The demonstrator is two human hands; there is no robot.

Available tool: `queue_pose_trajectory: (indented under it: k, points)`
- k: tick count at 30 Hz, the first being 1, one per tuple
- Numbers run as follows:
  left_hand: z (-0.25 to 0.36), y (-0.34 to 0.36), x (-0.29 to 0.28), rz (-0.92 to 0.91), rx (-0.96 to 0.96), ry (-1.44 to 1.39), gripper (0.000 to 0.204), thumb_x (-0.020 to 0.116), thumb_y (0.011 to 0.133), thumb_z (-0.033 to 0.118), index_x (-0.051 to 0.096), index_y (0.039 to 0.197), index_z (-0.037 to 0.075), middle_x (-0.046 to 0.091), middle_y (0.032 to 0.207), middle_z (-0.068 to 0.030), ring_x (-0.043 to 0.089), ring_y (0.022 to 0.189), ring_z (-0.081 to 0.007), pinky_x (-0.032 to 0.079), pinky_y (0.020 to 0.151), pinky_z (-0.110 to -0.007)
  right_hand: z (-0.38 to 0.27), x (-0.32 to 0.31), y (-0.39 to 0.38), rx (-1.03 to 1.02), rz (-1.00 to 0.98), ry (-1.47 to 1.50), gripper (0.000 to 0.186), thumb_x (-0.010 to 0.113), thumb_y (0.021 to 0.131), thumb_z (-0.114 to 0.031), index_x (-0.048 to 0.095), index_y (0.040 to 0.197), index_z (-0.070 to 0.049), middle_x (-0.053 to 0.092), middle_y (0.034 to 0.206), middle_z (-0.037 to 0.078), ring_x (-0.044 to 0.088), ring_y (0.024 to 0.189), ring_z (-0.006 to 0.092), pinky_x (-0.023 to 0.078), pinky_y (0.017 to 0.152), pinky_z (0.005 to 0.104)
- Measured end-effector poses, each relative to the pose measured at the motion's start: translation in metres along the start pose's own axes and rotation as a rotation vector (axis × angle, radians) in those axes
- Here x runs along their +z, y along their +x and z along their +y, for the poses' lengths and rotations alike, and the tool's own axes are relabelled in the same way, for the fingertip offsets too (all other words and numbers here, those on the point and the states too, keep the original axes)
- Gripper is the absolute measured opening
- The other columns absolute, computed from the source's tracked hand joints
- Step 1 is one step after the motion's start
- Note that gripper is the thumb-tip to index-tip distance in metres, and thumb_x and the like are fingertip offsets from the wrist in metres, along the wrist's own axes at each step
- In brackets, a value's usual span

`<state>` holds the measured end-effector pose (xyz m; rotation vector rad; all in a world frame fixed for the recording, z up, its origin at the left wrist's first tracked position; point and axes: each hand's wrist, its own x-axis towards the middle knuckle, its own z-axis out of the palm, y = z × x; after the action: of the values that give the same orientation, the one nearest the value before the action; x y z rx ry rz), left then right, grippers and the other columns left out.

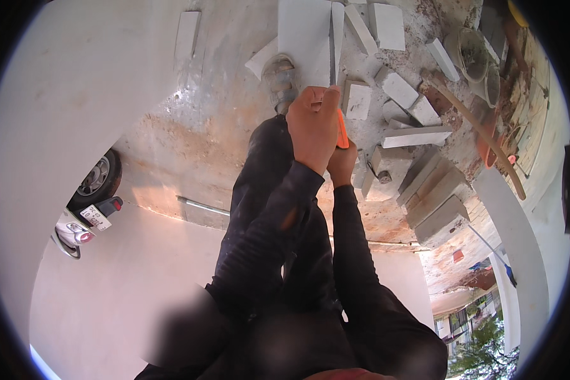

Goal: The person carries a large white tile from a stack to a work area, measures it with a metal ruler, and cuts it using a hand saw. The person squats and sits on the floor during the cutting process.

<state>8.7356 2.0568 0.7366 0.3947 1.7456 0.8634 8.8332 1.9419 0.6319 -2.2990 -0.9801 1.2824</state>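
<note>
A large pale slab (304,38) lies on the dusty ground ahead of me, with a narrow strip (339,25) along its right side. Between slab and strip runs a thin grey line (332,54), a blade edge-on or a gap; I cannot tell which. My left hand (313,126) is closed at the slab's near end, around the front of an orange-handled tool (342,130). Lower and to the right, my right hand (342,163) is closed on the rear of that orange handle, partly hidden by the left forearm. My shoe (280,77) is by the slab's left edge.
Several cut block pieces (418,136) litter the right side. Beyond them are a dirty bucket (472,54) and a long wooden handle (478,130). Stacked blocks (434,196) stand near a white pillar (513,221). To the left are a wheel (98,177) and a metal pipe (202,206).
</note>
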Motion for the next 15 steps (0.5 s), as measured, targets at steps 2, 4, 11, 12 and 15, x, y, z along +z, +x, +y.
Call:
queue_pose_trajectory:
  k: [2,4,11,12,15]
  points:
    - [-0.008,-0.009,0.025,-0.068,-0.04,-0.055,0.025,0.063,0.084,0.024,0.06,0.075,0.001,0.055,0.07,0.0013,0.046,0.07,-0.0074,0.037,0.066,-0.023,-0.022,-0.001,0.097,0.046,0.083,-0.052,0.02,0.055,0.077,-0.015,0.061,0.08,0.005,0.062,0.076,0.028,0.061,0.078,0.0458,0.048,0.066,0.0465]
    - [-0.014,-0.008,0.017,-0.063,-0.041,-0.039,0.025,0.063,0.083,0.024,0.06,0.074,0.001,0.055,0.07,0.001,0.046,0.069,-0.0071,0.037,0.065,-0.023,-0.026,0.005,0.105,0.087,0.065,-0.083,0.02,0.055,0.077,-0.015,0.06,0.08,0.005,0.061,0.076,0.028,0.06,0.079,0.0468,0.048,0.066,0.0474]
    - [0.0,0.003,-0.009,0.015,0.028,0.094,0.031,0.062,0.085,0.025,0.064,0.085,-0.006,0.068,0.079,-0.0139,0.065,0.074,-0.018,0.05,0.071,-0.03,0.019,-0.015,-0.063,-0.005,0.008,0.022,0.022,0.055,0.077,-0.01,0.067,0.093,0.001,0.064,0.078,0.024,0.066,0.074,0.0336,0.05,0.068,0.0373]
    - [-0.002,-0.001,-0.009,0.006,0.011,0.085,0.031,0.062,0.085,0.025,0.064,0.085,-0.006,0.068,0.079,-0.0138,0.065,0.074,-0.0178,0.05,0.07,-0.03,0.016,-0.008,-0.04,0.002,-0.006,-0.001,0.021,0.056,0.077,-0.01,0.067,0.09,0.002,0.064,0.077,0.024,0.066,0.074,0.0349,0.049,0.068,0.0382]
    - [-0.008,-0.008,0.016,-0.093,0.013,0.033,0.031,0.062,0.085,0.025,0.064,0.084,-0.006,0.068,0.078,-0.0135,0.065,0.074,-0.0174,0.049,0.07,-0.03,0.008,-0.003,0.079,-0.046,0.107,-0.091,0.022,0.057,0.077,-0.017,0.064,0.082,0.004,0.062,0.074,0.027,0.061,0.078,0.0465,0.049,0.068,0.0477]
